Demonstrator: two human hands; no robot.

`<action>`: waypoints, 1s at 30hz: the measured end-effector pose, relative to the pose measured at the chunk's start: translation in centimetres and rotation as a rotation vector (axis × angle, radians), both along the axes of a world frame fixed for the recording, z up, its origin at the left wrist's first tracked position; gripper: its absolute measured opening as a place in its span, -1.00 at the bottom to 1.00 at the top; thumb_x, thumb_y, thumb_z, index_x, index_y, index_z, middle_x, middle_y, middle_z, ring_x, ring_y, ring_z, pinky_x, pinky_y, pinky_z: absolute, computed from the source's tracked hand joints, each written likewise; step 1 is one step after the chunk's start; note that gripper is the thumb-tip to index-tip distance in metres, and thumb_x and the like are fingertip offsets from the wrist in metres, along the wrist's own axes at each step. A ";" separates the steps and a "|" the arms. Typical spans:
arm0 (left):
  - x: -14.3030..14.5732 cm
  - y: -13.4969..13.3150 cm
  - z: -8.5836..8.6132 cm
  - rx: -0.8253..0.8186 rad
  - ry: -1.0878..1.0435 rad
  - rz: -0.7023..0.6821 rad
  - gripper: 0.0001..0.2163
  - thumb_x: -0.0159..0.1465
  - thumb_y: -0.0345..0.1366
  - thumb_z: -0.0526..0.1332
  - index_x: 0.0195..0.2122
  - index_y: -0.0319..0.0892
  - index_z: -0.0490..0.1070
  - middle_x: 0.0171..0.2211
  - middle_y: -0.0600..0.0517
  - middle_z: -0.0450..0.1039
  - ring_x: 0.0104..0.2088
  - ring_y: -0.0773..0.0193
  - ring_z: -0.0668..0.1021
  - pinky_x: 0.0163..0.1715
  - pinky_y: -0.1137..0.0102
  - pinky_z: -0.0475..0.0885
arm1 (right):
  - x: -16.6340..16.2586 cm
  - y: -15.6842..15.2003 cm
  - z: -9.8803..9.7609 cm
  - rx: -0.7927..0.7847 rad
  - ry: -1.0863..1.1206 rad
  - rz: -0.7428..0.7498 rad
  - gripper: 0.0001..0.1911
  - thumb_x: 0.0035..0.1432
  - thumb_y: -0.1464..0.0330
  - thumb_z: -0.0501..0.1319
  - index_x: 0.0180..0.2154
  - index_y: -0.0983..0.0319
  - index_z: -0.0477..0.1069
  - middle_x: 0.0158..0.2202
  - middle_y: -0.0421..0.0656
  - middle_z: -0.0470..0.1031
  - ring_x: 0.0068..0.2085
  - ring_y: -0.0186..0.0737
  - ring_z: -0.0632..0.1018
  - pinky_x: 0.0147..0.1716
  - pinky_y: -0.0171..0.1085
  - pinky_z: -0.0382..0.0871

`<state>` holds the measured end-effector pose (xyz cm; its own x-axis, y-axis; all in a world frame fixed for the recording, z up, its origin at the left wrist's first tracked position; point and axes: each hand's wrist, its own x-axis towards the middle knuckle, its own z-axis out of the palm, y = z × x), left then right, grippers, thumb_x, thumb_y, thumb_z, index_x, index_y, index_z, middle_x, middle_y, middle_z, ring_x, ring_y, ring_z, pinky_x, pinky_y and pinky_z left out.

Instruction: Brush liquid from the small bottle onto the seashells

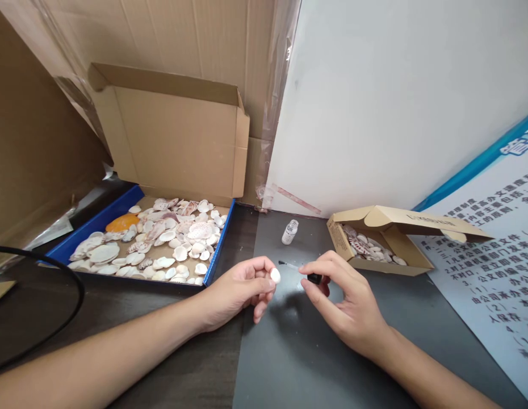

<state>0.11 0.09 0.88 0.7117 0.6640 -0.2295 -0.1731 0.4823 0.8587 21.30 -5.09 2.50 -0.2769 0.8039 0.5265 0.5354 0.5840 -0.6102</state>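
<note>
A small white seashell (275, 276) is pinched between the thumb and fingers of my left hand (242, 289). In my right hand (347, 301) is a black-capped applicator brush (314, 278), gripped by the cap. Its thin stem points left, and the dark brush tip is close to the shell but apart from it. Behind the two hands stands a small clear bottle (290, 232) with a pale label and no cap on it.
At left, an open blue-edged cardboard box (232, 227) holds many shells, including an orange one (121, 222). A smaller brown box (392, 267) with shells stands at right, beside a printed sheet (494, 295). A black cable (82, 295) loops at far left.
</note>
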 end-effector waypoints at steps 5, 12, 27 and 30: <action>-0.1 0.0 0.1 -0.034 -0.015 -0.008 -0.79 0.20 -0.26 0.31 -0.31 -0.16 0.27 -0.58 0.20 0.35 -0.69 0.49 0.37 -0.64 0.55 0.34 | 0.0 -0.2 0.2 -0.018 0.000 0.114 -0.78 0.28 0.50 0.19 -0.06 0.15 0.41 -0.30 -0.20 0.37 -0.45 -0.36 0.41 -0.45 -0.33 0.40; -0.2 0.0 0.2 -0.043 -0.034 -0.016 -0.87 0.23 -0.33 0.26 -0.32 -0.18 0.28 -0.56 0.18 0.36 -0.67 0.49 0.38 -0.62 0.55 0.35 | -0.2 -0.7 1.0 0.115 -0.196 0.017 -0.80 0.34 0.48 0.12 -0.05 0.18 0.42 -0.31 -0.16 0.40 -0.44 -0.33 0.46 -0.45 -0.32 0.38; 0.0 0.4 0.1 -0.064 -0.031 -0.017 -0.79 0.14 -0.34 0.32 -0.34 -0.17 0.26 -0.56 0.16 0.42 -0.69 0.49 0.38 -0.64 0.54 0.36 | 0.4 -1.7 -0.6 0.188 -0.242 -0.137 -0.81 0.29 0.54 0.17 -0.08 0.23 0.36 -0.22 -0.12 0.45 -0.45 -0.40 0.45 -0.45 -0.36 0.38; 0.0 0.3 0.2 -0.058 -0.024 -0.022 -0.77 0.14 -0.32 0.35 -0.36 -0.17 0.25 -0.55 0.15 0.44 -0.69 0.50 0.39 -0.65 0.55 0.36 | 0.7 -1.7 -0.5 0.218 -0.233 -0.152 -0.80 0.27 0.55 0.18 -0.08 0.23 0.37 -0.20 -0.11 0.45 -0.45 -0.39 0.45 -0.45 -0.35 0.39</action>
<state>0.09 0.41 1.08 0.7316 0.6344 -0.2498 -0.1819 0.5347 0.8252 21.98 -6.75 2.05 -0.2960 0.7207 0.6269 0.7362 0.5903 -0.3310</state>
